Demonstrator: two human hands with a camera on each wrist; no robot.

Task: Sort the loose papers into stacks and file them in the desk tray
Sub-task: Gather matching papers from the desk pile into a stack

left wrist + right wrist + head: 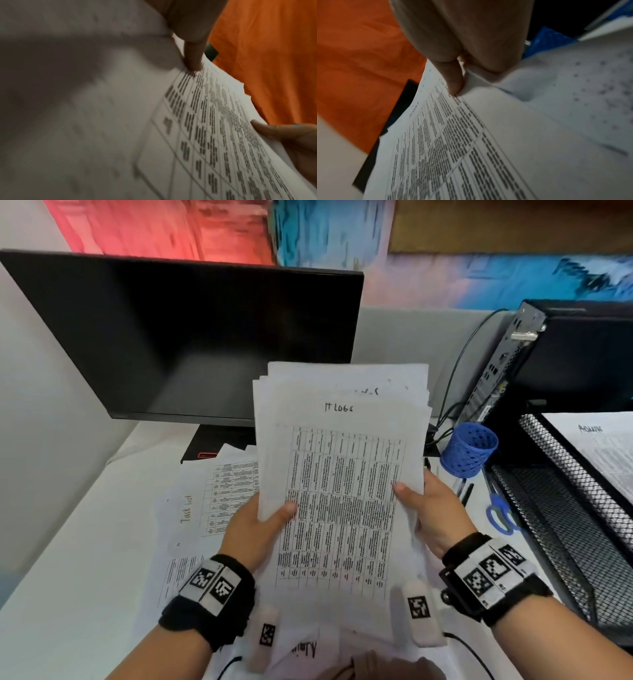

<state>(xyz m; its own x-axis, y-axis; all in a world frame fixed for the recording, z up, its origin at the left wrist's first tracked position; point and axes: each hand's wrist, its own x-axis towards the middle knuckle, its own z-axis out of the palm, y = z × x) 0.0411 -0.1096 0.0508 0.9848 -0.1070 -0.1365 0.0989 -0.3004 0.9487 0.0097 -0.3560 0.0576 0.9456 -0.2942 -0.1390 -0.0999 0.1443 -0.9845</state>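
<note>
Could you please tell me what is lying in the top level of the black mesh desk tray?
One printed sheet with a handwritten heading lies in the mesh tray; anything beneath it is covered.

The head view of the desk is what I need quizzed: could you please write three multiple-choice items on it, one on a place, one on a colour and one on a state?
1. Where is the pen cup?
A. left of the monitor
B. right of the held stack, beside the mesh tray
C. on the computer tower

2. What colour are the scissors' handles?
A. blue
B. red
C. green

3. How is the paper stack held?
A. lying flat in the tray
B. in one hand only
C. raised, gripped by both hands

Answers:
1 B: the cup stands between the stack and the mesh tray.
2 A: the loops are blue.
3 C: the left hand and right hand each pinch a side edge.
</note>
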